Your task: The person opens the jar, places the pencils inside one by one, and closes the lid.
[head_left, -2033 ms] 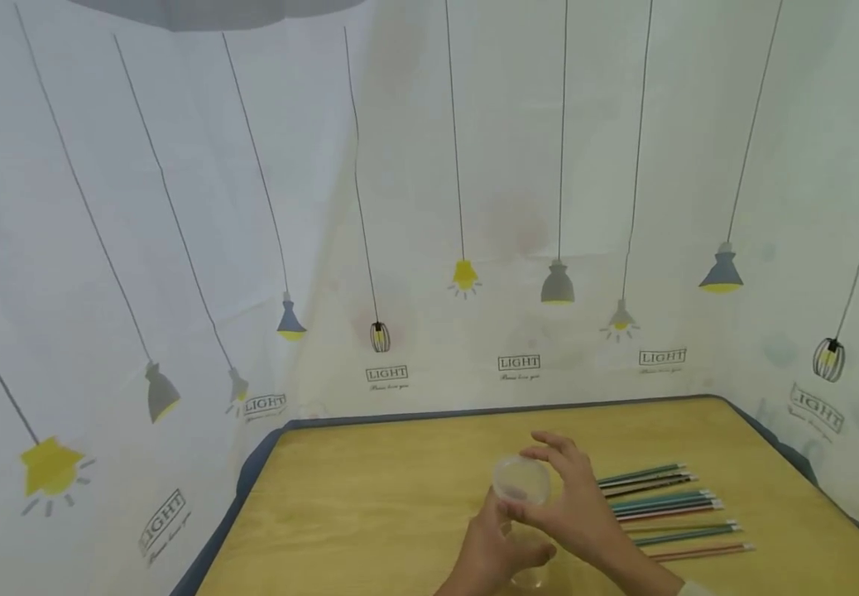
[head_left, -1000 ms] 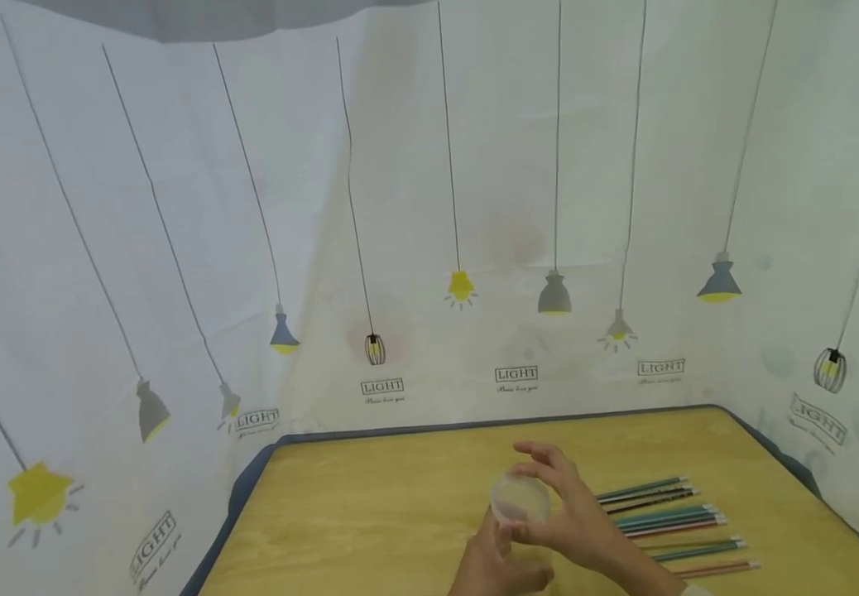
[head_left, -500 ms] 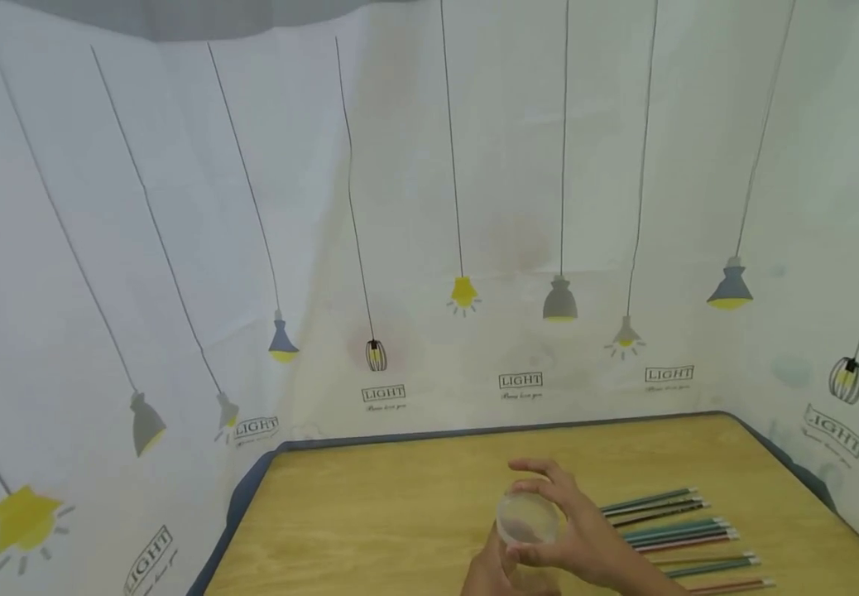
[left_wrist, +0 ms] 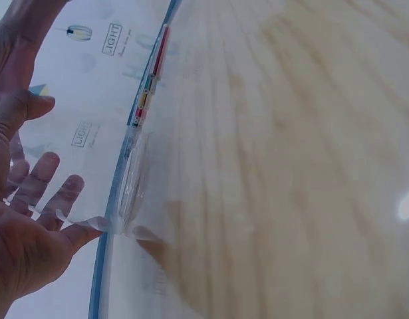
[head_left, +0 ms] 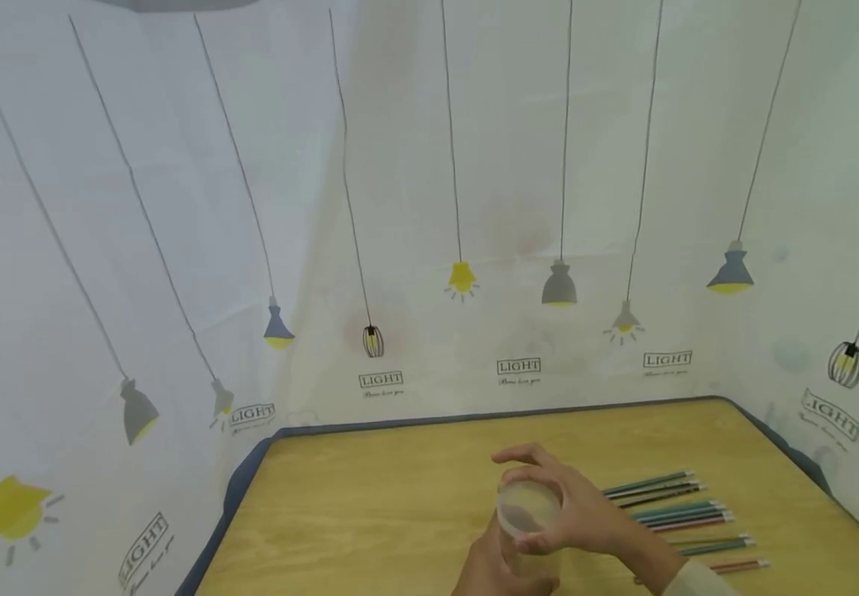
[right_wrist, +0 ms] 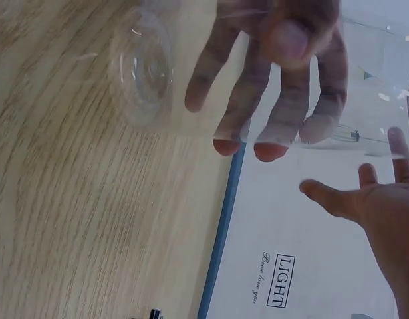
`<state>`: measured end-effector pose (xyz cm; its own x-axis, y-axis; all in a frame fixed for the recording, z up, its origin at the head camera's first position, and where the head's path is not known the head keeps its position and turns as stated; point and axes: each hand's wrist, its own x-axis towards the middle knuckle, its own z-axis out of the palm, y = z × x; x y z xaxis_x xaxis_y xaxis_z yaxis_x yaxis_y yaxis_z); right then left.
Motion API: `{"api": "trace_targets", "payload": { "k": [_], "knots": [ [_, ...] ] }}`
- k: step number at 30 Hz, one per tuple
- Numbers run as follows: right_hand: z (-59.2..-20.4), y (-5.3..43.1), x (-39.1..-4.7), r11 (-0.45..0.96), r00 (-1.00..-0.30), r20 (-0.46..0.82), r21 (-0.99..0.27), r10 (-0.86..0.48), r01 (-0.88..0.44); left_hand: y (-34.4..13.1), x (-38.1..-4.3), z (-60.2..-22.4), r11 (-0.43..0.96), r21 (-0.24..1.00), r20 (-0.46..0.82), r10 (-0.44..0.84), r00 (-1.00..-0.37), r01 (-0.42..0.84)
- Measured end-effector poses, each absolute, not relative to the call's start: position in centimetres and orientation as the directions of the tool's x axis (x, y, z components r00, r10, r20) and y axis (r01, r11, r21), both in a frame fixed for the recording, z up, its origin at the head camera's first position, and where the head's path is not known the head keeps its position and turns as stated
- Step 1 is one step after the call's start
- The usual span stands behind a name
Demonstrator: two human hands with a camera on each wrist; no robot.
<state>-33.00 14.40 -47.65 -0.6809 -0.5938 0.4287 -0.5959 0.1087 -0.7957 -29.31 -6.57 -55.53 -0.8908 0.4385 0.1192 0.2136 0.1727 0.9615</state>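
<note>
A tall clear plastic jar (right_wrist: 197, 73) with a translucent round lid (head_left: 528, 507) is held upright near the front of the table. My left hand (head_left: 495, 568) grips the jar's body from below the lid; in the right wrist view its fingers (right_wrist: 294, 100) show through and around the clear wall. My right hand (head_left: 586, 515) holds the lid by its edge, thumb at the near side and fingers at the far side, index finger raised. In the left wrist view the jar's round base (left_wrist: 132, 179) is seen edge-on beyond my left hand (left_wrist: 31, 249).
Several pencils (head_left: 679, 515) lie in loose groups on the right of the wooden table (head_left: 355, 497), their light-coloured ends pointing right. A white fabric wall (head_left: 415, 199) printed with hanging lamps surrounds the table, with a dark blue band (head_left: 429, 420) along the back edge.
My right hand has turned a little around the lid, its fingers reaching further left, while the left hand keeps its grip. The head view has shifted slightly; the pencils lie as before.
</note>
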Motion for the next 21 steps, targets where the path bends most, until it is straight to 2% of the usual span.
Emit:
{"api": "trace_targets", "payload": {
  "k": [2, 5, 8, 12, 15, 18, 21],
  "knots": [
    [-47.6, 14.6, -33.2, 0.06, -0.646, 0.431, -0.803, -0.631, -0.594, -6.6, -29.4, -55.5, 0.177, 0.955, 0.135, 0.46, -0.878, 0.24],
    [-47.6, 14.7, -32.9, 0.035, -0.634, 0.42, -0.816, -0.649, -0.577, -6.6, -29.3, -55.5, 0.2, 0.942, 0.154, 0.461, -0.874, 0.271],
    [-47.5, 14.6, -31.7, 0.089, -0.706, 0.377, -0.845, -0.599, -0.527, -6.5, -29.1, -55.5, 0.189, 0.954, 0.131, 0.441, -0.888, 0.234],
    [-47.5, 14.2, -29.7, 0.218, -0.825, 0.363, -0.846, -0.432, -0.486, -6.5, -28.9, -55.5, 0.173, 0.963, 0.115, 0.431, -0.895, 0.207],
    [-47.6, 13.8, -28.9, 0.267, -0.863, 0.388, -0.837, -0.324, -0.477, -6.5, -28.9, -55.5, 0.165, 0.961, 0.132, 0.436, -0.89, 0.224],
    [-47.8, 13.8, -28.8, 0.232, -0.855, 0.416, -0.839, -0.31, -0.492, -6.7, -29.0, -55.5, 0.141, 0.962, 0.144, 0.464, -0.874, 0.233],
    [-48.0, 14.3, -29.3, 0.154, -0.811, 0.445, -0.834, -0.379, -0.53, -6.7, -28.9, -55.5, 0.087, 0.975, 0.138, 0.49, -0.861, 0.206]
  ]
}}
